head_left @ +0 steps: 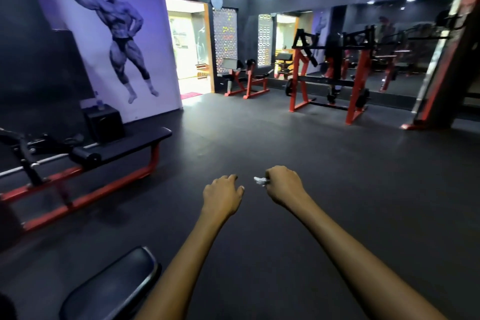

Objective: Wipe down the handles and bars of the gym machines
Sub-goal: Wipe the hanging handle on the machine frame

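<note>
both arms stretched fwd over the dark rubber floor [259, 138], mid-room. right hand [283, 184] is curled into a fist w/ a small crumpled white wipe [260, 181] pinched in it, a bit of it sticking out toward the left hand [222, 193]. left hand holds nothing, fingers loosely bent, knuckles up, just beside the wipe but not touching it. neither hand is on any machine. black padded bench w/ red frame [124, 149] sits to the left, a chrome bar [33, 163] lying by its rear end. another black pad [111, 286] at bottom left, under the left forearm. red/black rack machine [335, 73] stands far right-centre in front of a mirror wall, well apart from the hands; smaller red bench machine [246, 78] near the bright doorway [188, 47]. bodybuilder poster [117, 39] on left wall.
</note>
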### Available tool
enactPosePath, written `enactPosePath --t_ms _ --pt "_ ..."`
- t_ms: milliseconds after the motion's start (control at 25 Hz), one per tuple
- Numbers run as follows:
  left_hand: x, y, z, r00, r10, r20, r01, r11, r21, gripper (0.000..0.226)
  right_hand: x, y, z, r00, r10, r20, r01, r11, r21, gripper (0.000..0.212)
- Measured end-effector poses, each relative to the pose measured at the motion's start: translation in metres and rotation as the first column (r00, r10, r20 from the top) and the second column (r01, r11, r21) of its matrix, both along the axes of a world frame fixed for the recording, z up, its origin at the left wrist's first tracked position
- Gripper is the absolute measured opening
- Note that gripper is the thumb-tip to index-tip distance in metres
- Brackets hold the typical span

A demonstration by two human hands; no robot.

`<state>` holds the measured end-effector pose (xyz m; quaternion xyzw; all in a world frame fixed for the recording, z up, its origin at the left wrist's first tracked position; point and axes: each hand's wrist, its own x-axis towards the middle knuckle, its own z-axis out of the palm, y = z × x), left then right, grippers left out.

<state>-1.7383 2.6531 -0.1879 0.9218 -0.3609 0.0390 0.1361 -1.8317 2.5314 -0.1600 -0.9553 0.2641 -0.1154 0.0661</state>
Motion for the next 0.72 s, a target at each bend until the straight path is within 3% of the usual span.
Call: enactPosePath --t_ms 160,480,720 --pt "0.108 -0.036 -0.001 0.993 0.118 0.012 -0.117 0.993 -0.027 0.047 0.119 -0.049 0.001 0.99 0.135 0.042 -0.133 0.99 -0.035 0.017" --pt "0.311 -0.063 -0.019 0.939 0.341 -0.042 -0.339 0.939 0.047 0.047 0.361 -0.1 -0.032 0.929 0.367 0.047 -0.369 0.929 0.042 0.02" --pt "0.471 -0.058 -0.035 0.816 0.571 -0.087 -0.561 0.82 0.113 0.045 0.565 -0.098 -0.047 0.785 0.62 -0.006 -0.619 0.784 0.036 0.021"
